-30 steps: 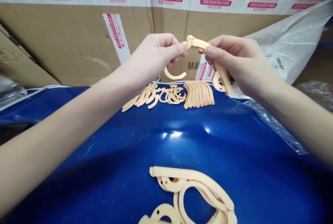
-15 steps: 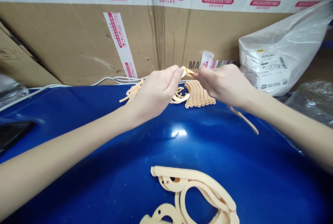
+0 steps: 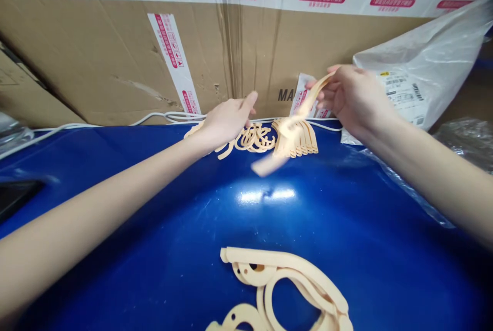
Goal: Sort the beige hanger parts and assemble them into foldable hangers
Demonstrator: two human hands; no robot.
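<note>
Cream hanger-like piece (image 3: 302, 110), blurred and slanting from upper right to lower left, hangs in the right hand (image 3: 342, 92); that hand is clamped on its upper end, well above the bench (image 3: 154, 238), while its lower end shows in front of a row of slim cream bars (image 3: 308, 138); whether the two touch I cannot tell. The left hand (image 3: 229, 118) is above the far edge of the bench, palm side hidden, its thumb tip just apart from the fingertip below; it partly covers a heap of curved cream hooks (image 3: 252, 137), though contact with them is unclear. Near the lower edge of the view lies a group of larger cream parts (image 3: 292, 258), overlapping and cut off by the frame; the blue surface around them is glossy. Behind the hooks runs a white cable (image 3: 150, 118), along the foot of a cardboard box (image 3: 115, 54); to the right, beside the right forearm, stands a whitish plastic bag (image 3: 408, 90) with a label; a dark flat object (image 3: 17, 197) sits at the left edge.
</note>
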